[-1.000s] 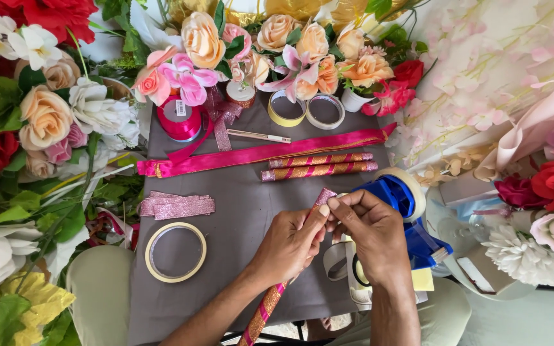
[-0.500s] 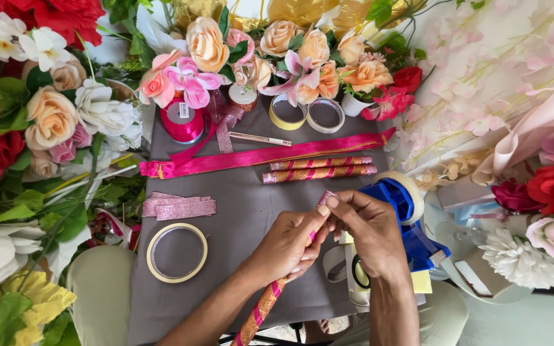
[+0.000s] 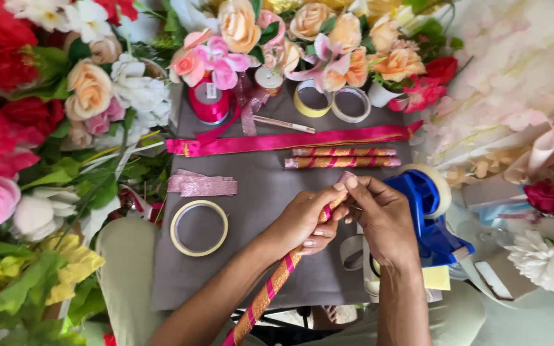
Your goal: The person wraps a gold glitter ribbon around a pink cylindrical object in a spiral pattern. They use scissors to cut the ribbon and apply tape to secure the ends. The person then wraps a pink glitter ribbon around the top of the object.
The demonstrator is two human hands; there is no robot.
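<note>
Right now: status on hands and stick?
Left hand grips wrapped stick. Right hand pinches its top end. Blue tape dispenser beside right hand, nothing blocking.

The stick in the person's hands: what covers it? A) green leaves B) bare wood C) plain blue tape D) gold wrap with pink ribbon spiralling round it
D: the stick, gripped by the left hand while the right hand pinches its top end, shows gold with pink stripes winding along it.
</note>
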